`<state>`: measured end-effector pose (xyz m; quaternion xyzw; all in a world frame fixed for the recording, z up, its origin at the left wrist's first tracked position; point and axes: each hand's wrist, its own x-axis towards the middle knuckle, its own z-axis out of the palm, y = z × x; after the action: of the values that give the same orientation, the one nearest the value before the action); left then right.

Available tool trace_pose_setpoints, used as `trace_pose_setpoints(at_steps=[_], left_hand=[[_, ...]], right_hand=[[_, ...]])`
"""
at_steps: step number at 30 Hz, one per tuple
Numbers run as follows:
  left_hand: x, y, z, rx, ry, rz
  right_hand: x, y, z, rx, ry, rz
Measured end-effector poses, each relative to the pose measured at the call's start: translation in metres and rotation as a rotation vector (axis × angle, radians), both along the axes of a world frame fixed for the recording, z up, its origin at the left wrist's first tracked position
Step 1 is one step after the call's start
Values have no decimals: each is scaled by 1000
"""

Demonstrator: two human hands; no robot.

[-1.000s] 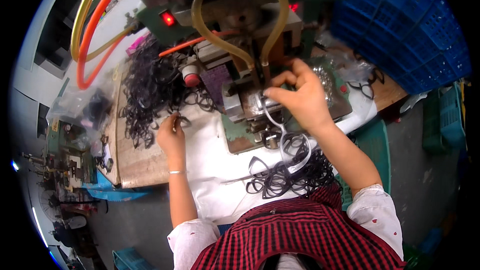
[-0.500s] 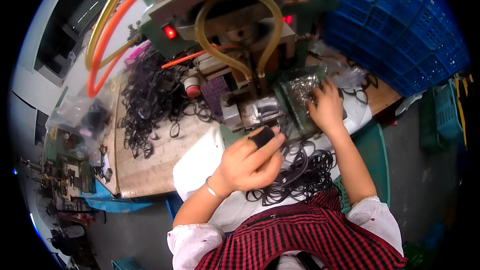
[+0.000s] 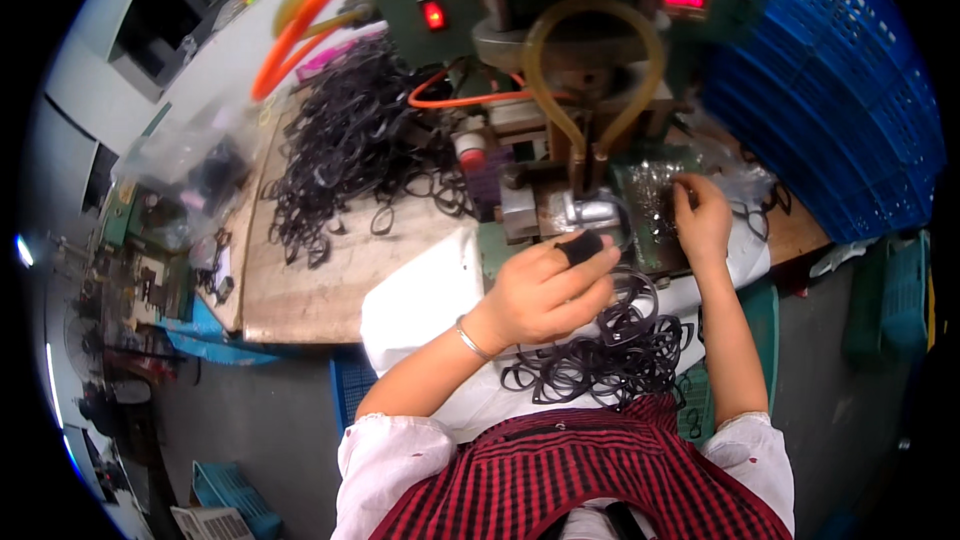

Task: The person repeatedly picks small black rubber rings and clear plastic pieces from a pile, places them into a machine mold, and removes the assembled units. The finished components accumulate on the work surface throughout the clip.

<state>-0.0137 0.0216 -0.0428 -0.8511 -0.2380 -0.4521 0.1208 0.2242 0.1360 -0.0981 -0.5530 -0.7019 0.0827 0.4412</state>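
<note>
Hands (image 3: 550, 292) apart, black frames (image 3: 600, 365) beside left, perhaps touching

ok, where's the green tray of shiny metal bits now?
Head view, right of centre: the green tray of shiny metal bits lies between the silver metal fixture on its left and the bare right hand at its right.

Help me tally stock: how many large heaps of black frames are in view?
2: the left heap on the wooden tabletop, left of the machine; the near heap on the white sheeting, by the checked apron. Others may be hidden behind the machine.
</note>
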Motion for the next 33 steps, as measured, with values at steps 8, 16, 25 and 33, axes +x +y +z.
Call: trace_pose_setpoints(at_steps=[8,16,25,33], left_hand=[[-63,-47,-38,-261,-127,566],[-162,1,-18,-666,596,1397],[-248,27,-111,-528,978,1334],[-283,-23,-87,-938,140,1076]], right_hand=[[30,-27,-57,46,322,-141],[-36,-26,17,10,360,212],[18,-42,-12,31,262,18],[-61,-37,69,-95,558,587]])
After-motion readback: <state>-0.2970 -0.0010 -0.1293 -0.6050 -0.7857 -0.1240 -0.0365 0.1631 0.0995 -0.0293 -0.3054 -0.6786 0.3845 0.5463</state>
